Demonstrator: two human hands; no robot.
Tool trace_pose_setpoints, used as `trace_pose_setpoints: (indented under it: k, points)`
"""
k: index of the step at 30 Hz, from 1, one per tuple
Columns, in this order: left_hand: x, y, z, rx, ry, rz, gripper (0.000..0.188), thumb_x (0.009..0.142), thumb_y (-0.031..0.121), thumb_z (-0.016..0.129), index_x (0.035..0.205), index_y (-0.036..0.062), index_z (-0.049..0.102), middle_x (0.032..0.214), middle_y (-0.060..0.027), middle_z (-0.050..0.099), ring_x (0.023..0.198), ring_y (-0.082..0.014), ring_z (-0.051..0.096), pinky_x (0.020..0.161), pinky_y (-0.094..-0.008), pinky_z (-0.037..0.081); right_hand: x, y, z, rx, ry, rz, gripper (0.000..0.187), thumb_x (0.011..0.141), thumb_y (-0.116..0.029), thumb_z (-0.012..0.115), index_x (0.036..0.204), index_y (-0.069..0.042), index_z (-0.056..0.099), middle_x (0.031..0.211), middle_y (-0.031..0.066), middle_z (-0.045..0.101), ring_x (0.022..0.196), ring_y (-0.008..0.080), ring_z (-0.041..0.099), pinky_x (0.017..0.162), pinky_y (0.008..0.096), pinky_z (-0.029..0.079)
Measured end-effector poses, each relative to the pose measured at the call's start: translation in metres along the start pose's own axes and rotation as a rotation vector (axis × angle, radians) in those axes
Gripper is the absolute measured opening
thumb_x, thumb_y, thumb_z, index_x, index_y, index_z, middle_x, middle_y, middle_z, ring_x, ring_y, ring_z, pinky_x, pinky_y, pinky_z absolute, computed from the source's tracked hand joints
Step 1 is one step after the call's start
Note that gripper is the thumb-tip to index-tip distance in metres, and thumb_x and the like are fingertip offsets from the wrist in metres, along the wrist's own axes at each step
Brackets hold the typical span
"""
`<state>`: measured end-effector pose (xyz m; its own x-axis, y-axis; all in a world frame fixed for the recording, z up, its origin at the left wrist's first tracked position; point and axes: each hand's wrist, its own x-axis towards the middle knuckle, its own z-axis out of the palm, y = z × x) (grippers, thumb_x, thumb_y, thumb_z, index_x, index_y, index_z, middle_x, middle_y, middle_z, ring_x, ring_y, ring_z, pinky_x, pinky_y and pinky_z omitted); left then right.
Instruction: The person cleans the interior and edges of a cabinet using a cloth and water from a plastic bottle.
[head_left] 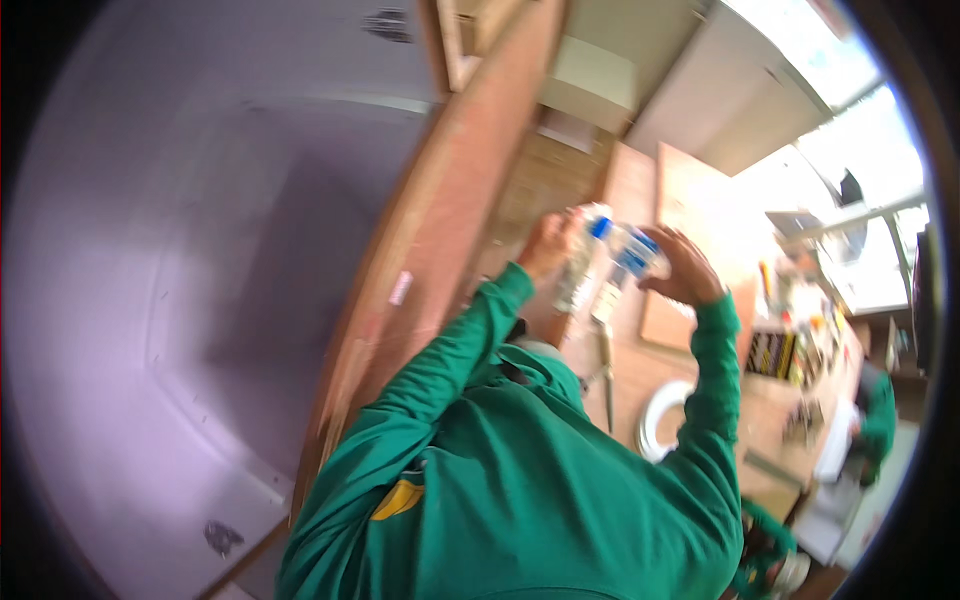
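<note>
My left hand (553, 243) has its fingers closed on a clear, bottle-like item (574, 284) that hangs below it. A blue cap (600, 228) shows beside these fingers; blur hides which item it belongs to. Curved around a clear plastic bottle with a blue label (640, 252) is my right hand (688, 268), thumb below and fingers above. The two hands are close together, over the left edge of the wooden workbench (625, 350). Below them on the bench lies a long tool with a light handle (607, 375).
A white ring-shaped roll (652, 425) and a wooden board (680, 315) lie on the bench. Farther right are a dark, yellow-patterned box (770, 353) and small clutter. A long wooden edge (410, 270) runs along my left. Co-workers in green (877, 415) are at the right.
</note>
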<state>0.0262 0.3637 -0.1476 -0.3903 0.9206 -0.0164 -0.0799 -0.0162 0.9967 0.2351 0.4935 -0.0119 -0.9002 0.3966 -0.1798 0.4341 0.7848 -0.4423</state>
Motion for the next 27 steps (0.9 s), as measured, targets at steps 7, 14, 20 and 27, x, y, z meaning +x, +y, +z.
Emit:
trace_pose_setpoints:
  k: [7, 14, 20, 27]
  points:
    - [0.011, 0.1, -0.009, -0.313, 0.142, -0.136, 0.043, 0.104, 0.041, 0.049, 0.103, 0.0021, 0.068, 0.091, -0.0016, 0.066, 0.083, -0.0092, 0.06, 0.073, -0.0291, 0.05, 0.019, 0.028, 0.051, 0.759, 0.277, -0.016, 0.077, 0.072, -0.02, 0.086, 0.136, 0.004, 0.05, 0.121, 0.0159, 0.062, 0.114, 0.0264, 0.059, 0.099, 0.0377, 0.046]
    - [-0.023, 0.229, -0.095, -0.453, 0.542, 0.026, 0.053, 0.1, 0.047, 0.054, 0.129, 0.0031, 0.058, 0.12, -0.0105, 0.067, 0.107, -0.0208, 0.067, 0.097, -0.036, 0.053, 0.054, 0.018, 0.056, 1.076, 0.319, -0.026, 0.082, 0.078, -0.024, 0.083, 0.143, 0.005, 0.042, 0.125, 0.0146, 0.062, 0.115, 0.0241, 0.061, 0.099, 0.0375, 0.048]
    - [-0.047, 0.268, -0.256, -0.195, 0.997, 0.241, 0.051, 0.098, 0.04, 0.058, 0.128, -0.0019, 0.057, 0.122, -0.0143, 0.064, 0.112, -0.0266, 0.064, 0.094, -0.0413, 0.055, 0.064, 0.045, 0.077, 0.911, 0.392, 0.098, 0.088, 0.078, -0.025, 0.083, 0.146, 0.006, 0.037, 0.125, 0.0176, 0.061, 0.117, 0.0266, 0.06, 0.101, 0.0393, 0.047]
    - [0.002, 0.215, -0.505, 0.61, 1.3, 0.039, 0.041, 0.102, 0.032, 0.049, 0.117, -0.0038, 0.061, 0.115, -0.0183, 0.067, 0.102, -0.032, 0.065, 0.089, -0.0405, 0.054, 0.068, 0.059, 0.083, 0.911, 0.404, 0.221, 0.084, 0.078, -0.019, 0.081, 0.146, 0.007, 0.038, 0.126, 0.019, 0.061, 0.115, 0.0275, 0.061, 0.1, 0.0398, 0.048]
